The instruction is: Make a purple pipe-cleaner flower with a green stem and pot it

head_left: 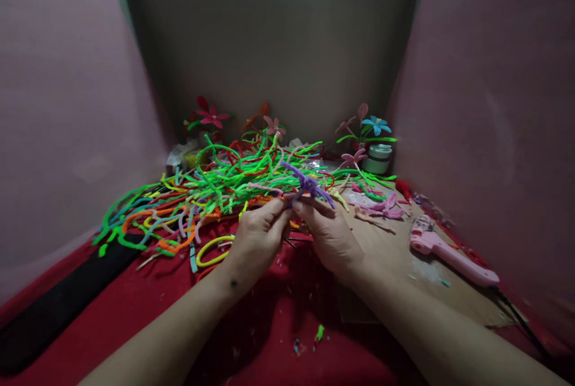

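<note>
A purple pipe-cleaner flower (308, 184) with thin, spread petals is held up in front of the heap. My left hand (263, 230) pinches its lower part from the left. From the right, my right hand (327, 233) pinches the same spot, the two thumbs close together. The fingertips behind the flower are partly hidden. Just beyond the hands lies a large tangle of pipe cleaners (238, 173), mostly bright green, with orange, yellow, red and blue ones among them. A yellow pipe-cleaner loop (211, 260) rests on the red cloth beside my left wrist.
A pink corded hot-glue gun (453, 257) lies on a cardboard sheet (395, 272) at right, near pink pipe-cleaner petals (390, 206). Finished flowers and a pale jar (377, 158) stand at the back. A black strip (67, 302) lies left. Pink walls flank both sides.
</note>
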Demonstrator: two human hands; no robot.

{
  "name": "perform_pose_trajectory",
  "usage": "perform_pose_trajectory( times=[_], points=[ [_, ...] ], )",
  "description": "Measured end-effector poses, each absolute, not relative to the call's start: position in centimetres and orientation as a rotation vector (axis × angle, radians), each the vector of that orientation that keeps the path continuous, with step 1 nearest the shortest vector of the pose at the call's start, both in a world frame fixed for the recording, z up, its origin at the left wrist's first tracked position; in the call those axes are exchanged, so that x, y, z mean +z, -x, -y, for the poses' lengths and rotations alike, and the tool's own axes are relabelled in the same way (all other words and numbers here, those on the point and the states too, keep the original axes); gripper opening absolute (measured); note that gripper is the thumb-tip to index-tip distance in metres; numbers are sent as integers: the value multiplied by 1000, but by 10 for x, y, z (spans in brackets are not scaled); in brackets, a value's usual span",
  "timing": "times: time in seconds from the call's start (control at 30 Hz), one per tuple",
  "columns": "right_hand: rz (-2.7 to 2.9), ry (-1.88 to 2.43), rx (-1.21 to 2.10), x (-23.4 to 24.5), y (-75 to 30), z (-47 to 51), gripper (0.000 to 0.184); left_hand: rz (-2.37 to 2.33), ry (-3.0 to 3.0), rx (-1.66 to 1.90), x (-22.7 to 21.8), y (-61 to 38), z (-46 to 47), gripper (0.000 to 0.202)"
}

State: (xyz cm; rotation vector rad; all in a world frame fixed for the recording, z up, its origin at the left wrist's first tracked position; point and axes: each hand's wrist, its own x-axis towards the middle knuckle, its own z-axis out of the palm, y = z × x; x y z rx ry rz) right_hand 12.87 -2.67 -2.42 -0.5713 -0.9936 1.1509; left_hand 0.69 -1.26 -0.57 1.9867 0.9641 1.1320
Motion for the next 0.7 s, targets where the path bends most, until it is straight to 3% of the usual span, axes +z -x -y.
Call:
perform_pose_trajectory(
  times=[0.2, 0.37, 0.5, 0.7],
  points=[
    [1097, 607, 1227, -25, -130, 28, 22, -691, -1347, 869, 12, -4, 17, 23],
    [1048, 549, 1241, -26, -130, 25, 14, -458, -1076, 692, 6, 3, 7, 15],
    [1054, 526, 1273, -24, -129, 24, 12, -377, -1019, 631, 2, 4, 4, 11],
    [1082, 554, 1240, -18, -132, 29, 10, -527, -1277, 690, 3, 3, 4, 21]
  ],
)
